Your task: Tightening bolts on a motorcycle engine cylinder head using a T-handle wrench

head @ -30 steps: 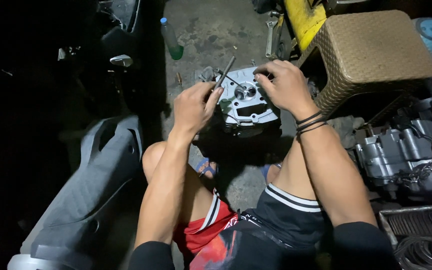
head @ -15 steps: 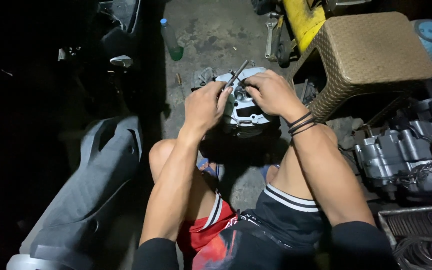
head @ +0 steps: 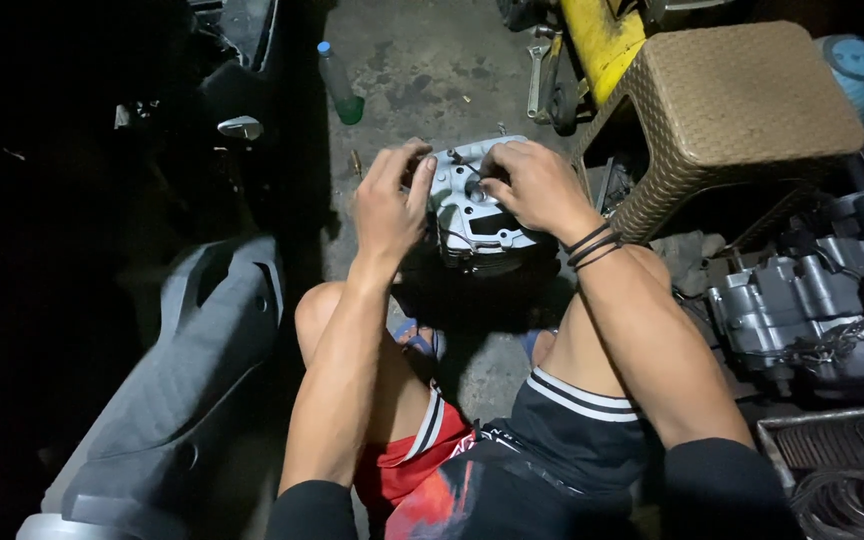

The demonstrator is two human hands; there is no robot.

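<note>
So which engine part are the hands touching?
The silver cylinder head on the floor between the knees; both hands, left and right, rest on it. The grey engine block at right lies untouched.

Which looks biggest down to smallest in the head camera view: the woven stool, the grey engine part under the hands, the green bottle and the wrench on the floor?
1. woven stool
2. grey engine part, partly hidden by the left hand and right hand
3 and 4. green bottle and wrench: they look about alike, so no ranking.
</note>
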